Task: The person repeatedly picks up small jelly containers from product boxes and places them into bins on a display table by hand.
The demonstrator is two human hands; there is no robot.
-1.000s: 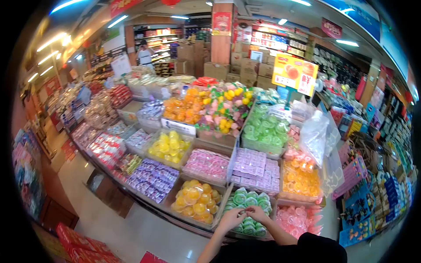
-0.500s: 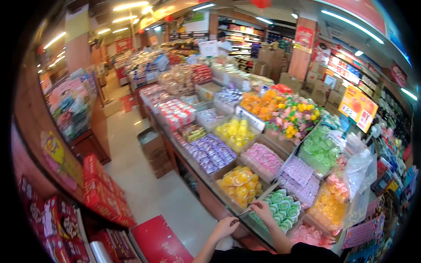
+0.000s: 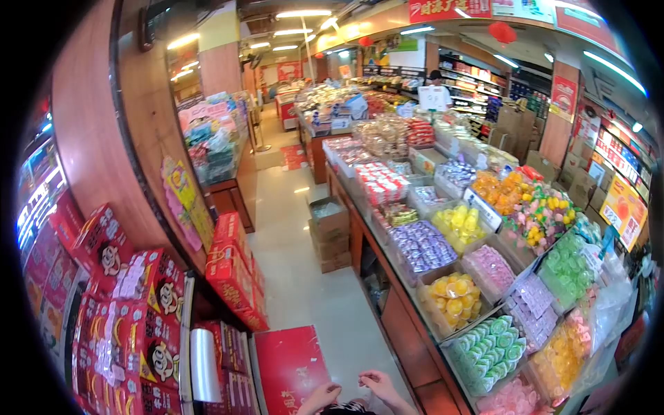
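Observation:
My left hand [image 3: 322,397] is low in the view above the red mat [image 3: 294,366], its fingers curled together; what they hold, if anything, is too small to make out. To its right, my right hand [image 3: 377,382] is raised with thumb and fingertips pinched, and nothing between them can be made out. A small gap separates the two hands. To their right stands the candy counter [image 3: 404,324], with green-wrapped candies [image 3: 487,351], yellow round cups [image 3: 453,299] and purple packets [image 3: 423,246] in clear bins.
A roll of clear bags [image 3: 205,365] stands at lower left beside red snack boxes [image 3: 155,321]. Red gift cartons [image 3: 234,277] and brown cardboard boxes [image 3: 328,232] flank the tiled aisle [image 3: 280,259]. A person [image 3: 437,79] is behind the far counter.
The view has turned left, so the counter sits further right and more snack boxes show. Both hands have moved away from the counter's edge to over the floor.

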